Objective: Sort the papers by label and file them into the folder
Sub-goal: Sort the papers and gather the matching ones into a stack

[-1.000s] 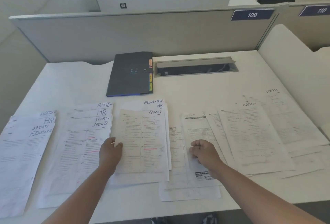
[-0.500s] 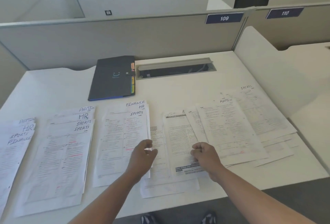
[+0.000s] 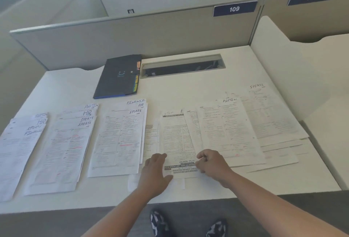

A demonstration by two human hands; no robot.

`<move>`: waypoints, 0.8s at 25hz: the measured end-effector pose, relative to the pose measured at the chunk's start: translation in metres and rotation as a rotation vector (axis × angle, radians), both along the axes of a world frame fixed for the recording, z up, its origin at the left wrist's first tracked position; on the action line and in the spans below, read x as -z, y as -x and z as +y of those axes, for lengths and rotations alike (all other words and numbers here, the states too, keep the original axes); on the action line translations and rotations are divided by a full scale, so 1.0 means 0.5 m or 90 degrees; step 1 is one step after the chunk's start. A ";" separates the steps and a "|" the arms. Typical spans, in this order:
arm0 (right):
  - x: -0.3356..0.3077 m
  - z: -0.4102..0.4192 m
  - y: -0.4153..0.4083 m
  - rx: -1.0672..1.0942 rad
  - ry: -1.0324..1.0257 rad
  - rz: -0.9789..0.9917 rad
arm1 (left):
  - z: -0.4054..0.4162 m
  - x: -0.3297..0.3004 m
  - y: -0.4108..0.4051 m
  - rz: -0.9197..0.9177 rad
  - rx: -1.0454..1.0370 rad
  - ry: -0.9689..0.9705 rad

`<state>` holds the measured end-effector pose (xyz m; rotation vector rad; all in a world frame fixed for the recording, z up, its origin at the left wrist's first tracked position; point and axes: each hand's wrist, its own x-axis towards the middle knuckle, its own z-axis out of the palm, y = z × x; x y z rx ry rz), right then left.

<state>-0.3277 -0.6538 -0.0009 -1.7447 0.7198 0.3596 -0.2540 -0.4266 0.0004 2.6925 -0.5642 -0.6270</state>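
Several fanned stacks of labelled papers lie across the white desk (image 3: 188, 93). The far-left stack (image 3: 17, 148) is labelled HR, SPORTS and FINANCE, and the stack beside it (image 3: 62, 148) reads ADMIN, HR, SPORTS. A third stack (image 3: 119, 142) shows FINANCE, HR, SPORTS. At centre lies an upside-down printed sheet (image 3: 177, 138). My left hand (image 3: 154, 172) rests flat on its lower left edge. My right hand (image 3: 212, 163), fingers curled, pinches its lower right edge. An ADMIN stack (image 3: 230, 131) and a SPORTS stack (image 3: 270, 115) lie to the right. The dark folder (image 3: 118, 76) lies closed behind.
A grey cable slot (image 3: 182, 65) is sunk into the desk beside the folder. A grey partition (image 3: 132, 36) closes the back, and a white side divider (image 3: 294, 70) stands at the right. My feet (image 3: 187, 224) show below the desk's front edge.
My left hand left the FINANCE/HR/SPORTS stack and moved right to the central printed sheet. My right hand stayed on that sheet's lower right edge. The camera view shifted.
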 end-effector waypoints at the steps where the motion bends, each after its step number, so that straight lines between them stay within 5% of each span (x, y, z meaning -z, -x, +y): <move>1: 0.000 0.003 0.002 -0.051 0.037 -0.015 | 0.002 -0.001 0.011 0.001 0.039 -0.046; 5: -0.005 0.015 -0.006 -0.302 0.359 -0.119 | 0.006 0.001 0.045 0.023 0.129 -0.152; 10: 0.015 0.044 -0.018 -0.591 0.524 -0.123 | -0.001 0.018 0.047 0.057 0.028 -0.110; 20: 0.027 0.035 -0.024 -0.588 0.704 -0.090 | 0.014 0.019 0.049 0.062 -0.005 -0.055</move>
